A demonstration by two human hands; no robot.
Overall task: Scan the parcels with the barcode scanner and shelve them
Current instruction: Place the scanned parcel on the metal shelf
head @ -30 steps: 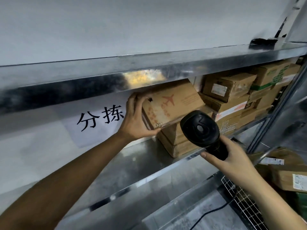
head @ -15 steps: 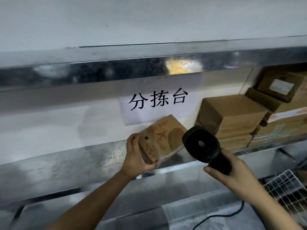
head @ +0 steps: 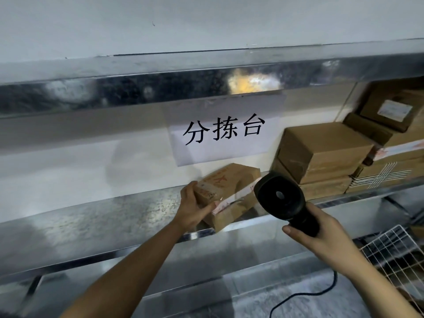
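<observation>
Now the metal shelf (head: 103, 214) fills the view, its bare steel spreading away to the left of the left grip (head: 195, 208). Above that grip hangs the upper shelf beam (head: 160, 88), and between the two sits a white paper sign (head: 226, 131) with three black characters, just up and to the right of the fingers. Over to the right of both grips, a stack of brown cartons (head: 321, 157) stands on the same shelf, more boxes piled beyond it at the frame edge. Down at the lower right, below the right grip (head: 321, 239), a white wire basket (head: 394, 251) pokes into view. The parcel (head: 231, 191), a brown box with red print and a taped seam, rests tilted on the shelf near its front lip, and the left grip is clasped on its near-left corner, thumb on top, fingers along the side. Just right of the parcel, almost touching it, comes the black barcode scanner (head: 281, 196), its round head facing the camera, handle wrapped tightly in the right grip. A black cable (head: 302, 297) trails down below that wrist.
</observation>
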